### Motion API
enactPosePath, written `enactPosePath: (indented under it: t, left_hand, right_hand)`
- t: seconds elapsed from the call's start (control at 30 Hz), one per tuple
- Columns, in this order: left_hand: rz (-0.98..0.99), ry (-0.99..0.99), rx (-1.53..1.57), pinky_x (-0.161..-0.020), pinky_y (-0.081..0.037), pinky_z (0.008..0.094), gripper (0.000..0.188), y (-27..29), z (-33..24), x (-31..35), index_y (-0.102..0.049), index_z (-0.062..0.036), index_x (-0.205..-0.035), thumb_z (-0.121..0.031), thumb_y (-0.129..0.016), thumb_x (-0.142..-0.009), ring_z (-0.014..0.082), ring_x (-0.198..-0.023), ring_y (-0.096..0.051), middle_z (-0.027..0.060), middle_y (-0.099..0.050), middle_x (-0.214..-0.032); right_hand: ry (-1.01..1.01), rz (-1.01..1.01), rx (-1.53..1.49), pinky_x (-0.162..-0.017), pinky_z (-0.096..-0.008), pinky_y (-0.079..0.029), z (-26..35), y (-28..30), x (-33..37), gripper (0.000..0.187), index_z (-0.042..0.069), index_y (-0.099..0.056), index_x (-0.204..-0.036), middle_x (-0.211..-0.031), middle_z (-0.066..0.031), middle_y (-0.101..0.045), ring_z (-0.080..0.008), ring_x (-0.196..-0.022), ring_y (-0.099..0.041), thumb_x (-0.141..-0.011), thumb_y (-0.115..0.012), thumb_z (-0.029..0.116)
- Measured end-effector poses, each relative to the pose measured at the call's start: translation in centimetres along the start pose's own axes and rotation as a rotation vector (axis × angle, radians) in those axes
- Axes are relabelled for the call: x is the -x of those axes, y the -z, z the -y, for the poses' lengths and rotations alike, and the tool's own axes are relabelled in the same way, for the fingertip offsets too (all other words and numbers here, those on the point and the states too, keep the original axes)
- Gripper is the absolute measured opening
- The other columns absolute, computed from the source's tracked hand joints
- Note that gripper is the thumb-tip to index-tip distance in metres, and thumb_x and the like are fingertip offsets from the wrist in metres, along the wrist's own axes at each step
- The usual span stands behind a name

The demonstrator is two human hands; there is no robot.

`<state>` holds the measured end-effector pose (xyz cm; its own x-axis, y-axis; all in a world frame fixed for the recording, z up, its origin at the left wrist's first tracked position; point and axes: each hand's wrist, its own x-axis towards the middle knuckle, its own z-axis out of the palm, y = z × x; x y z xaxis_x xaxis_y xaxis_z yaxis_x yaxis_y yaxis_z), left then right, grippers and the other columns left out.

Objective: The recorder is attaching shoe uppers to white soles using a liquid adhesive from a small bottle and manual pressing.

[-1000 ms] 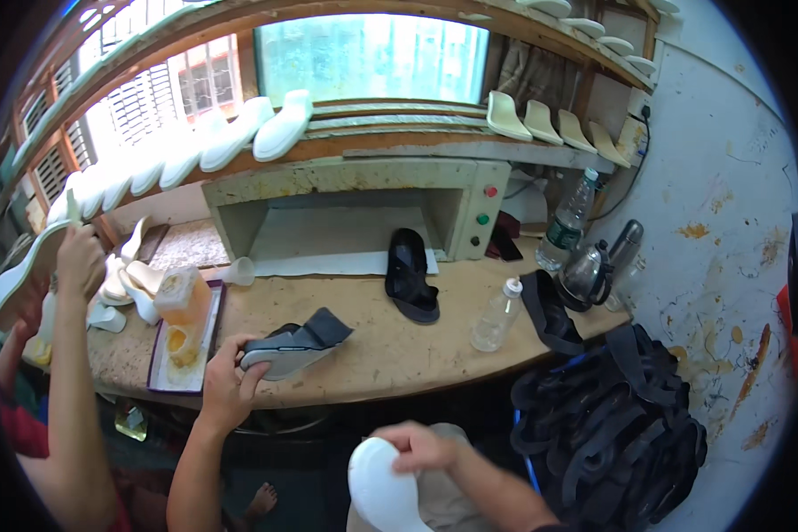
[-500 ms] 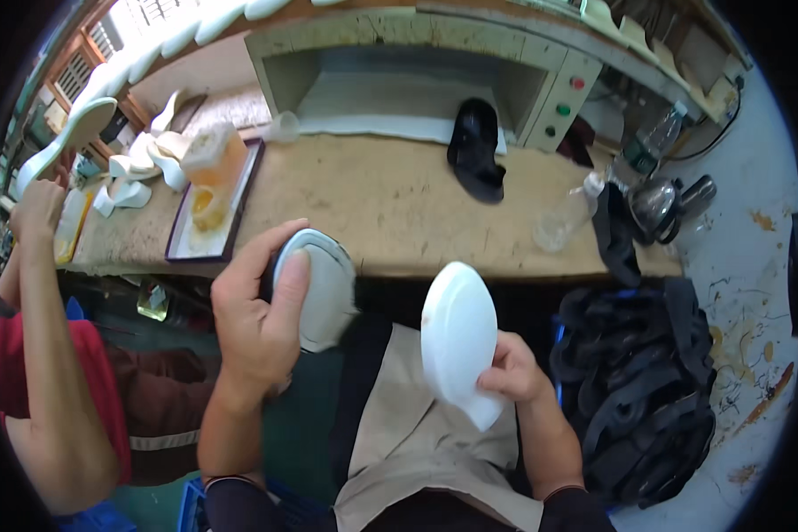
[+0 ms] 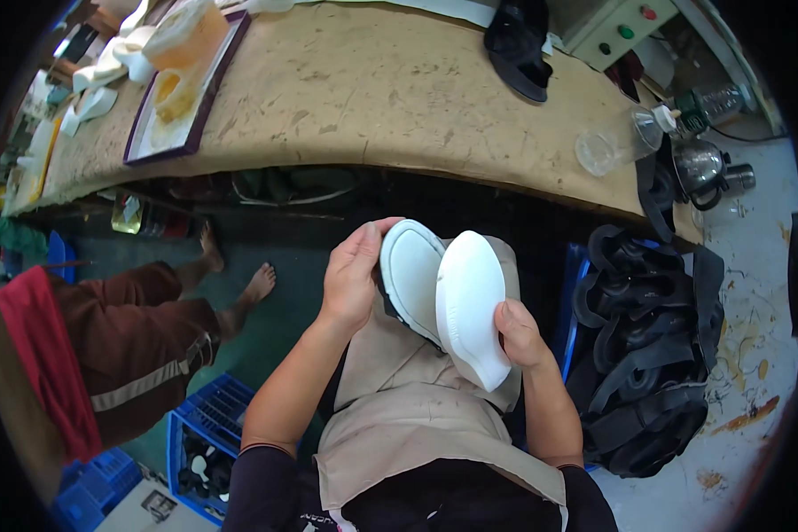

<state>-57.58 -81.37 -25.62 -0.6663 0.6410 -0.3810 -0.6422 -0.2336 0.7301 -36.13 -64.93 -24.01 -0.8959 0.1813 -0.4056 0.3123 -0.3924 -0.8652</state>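
Observation:
My left hand (image 3: 353, 277) grips a black shoe upper (image 3: 410, 270), its pale, rimmed underside turned up toward me. In my right hand (image 3: 521, 333) is a white shoe sole (image 3: 472, 306), pinched at its right edge, with the thumb on top. The sole stands tilted over my lap, and its left edge overlaps the right side of the upper's underside. Whether the two touch I cannot tell. The fingers of both hands are partly hidden behind what they hold.
A brown-covered workbench (image 3: 355, 97) runs ahead, bearing a glue tray (image 3: 191, 129), a black shoe (image 3: 517, 53) and plastic bottles (image 3: 625, 142). Black shoe uppers (image 3: 643, 355) fill a blue crate at right. A co-worker's legs (image 3: 142, 337) and another blue crate (image 3: 213, 403) are at left.
The view has tipped down. My left hand has brought the upper rightward, close beside the white sole. The upper's underside now faces more toward me.

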Motion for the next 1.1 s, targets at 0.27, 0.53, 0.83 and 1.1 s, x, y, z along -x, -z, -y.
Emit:
enactPosePath:
  t: [0.27,0.53,0.83,1.1]
  left_hand:
    - [0.131,-0.046,-0.167,-0.092,-0.052,0.0277,0.045,1.4,-2.4,0.3,-0.060,0.0023,-0.129,-0.034,-0.041,-0.111,0.0166,-0.104,-0.064,0.0145,-0.067,-0.121]
    - [0.111,-0.106,-0.222,-0.082,-0.047,0.0245,0.036,0.9,-2.6,0.1,-0.062,0.0000,-0.129,-0.027,-0.053,-0.106,0.0129,-0.090,-0.057,0.0079,-0.063,-0.104]
    - [0.274,-0.217,-0.439,-0.070,-0.040,0.0222,0.023,-0.1,-3.3,0.8,-0.075,-0.0021,-0.110,-0.019,-0.071,-0.095,0.0130,-0.080,-0.046,0.0053,-0.052,-0.095]
    - [0.331,-0.051,-0.350,-0.070,-0.040,0.0231,0.019,-1.3,-4.5,1.3,-0.078,0.0009,-0.101,-0.016,-0.072,-0.093,0.0146,-0.083,-0.049,0.0083,-0.056,-0.104]
  right_hand:
    - [0.022,0.014,0.049,-0.076,-0.0313,-0.058,1.2,-1.9,-1.9,0.062,-0.011,-0.051,-0.133,-0.113,-0.0235,-0.069,-0.0268,-0.086,-0.071,-0.107,-0.046,0.045]
    - [0.078,0.035,0.062,-0.074,-0.0305,-0.058,1.0,-1.3,-2.6,0.066,-0.011,-0.051,-0.132,-0.110,-0.0228,-0.070,-0.0260,-0.085,-0.071,-0.105,-0.048,0.049]
    - [0.065,0.038,0.106,-0.072,-0.0303,-0.059,1.4,-0.7,-2.5,0.069,-0.011,-0.051,-0.133,-0.109,-0.0226,-0.070,-0.0260,-0.084,-0.072,-0.105,-0.048,0.052]
    - [0.068,0.062,0.071,-0.072,-0.0304,-0.060,1.4,-1.1,-2.6,0.070,-0.011,-0.050,-0.134,-0.110,-0.0235,-0.070,-0.0265,-0.084,-0.073,-0.105,-0.047,0.052]
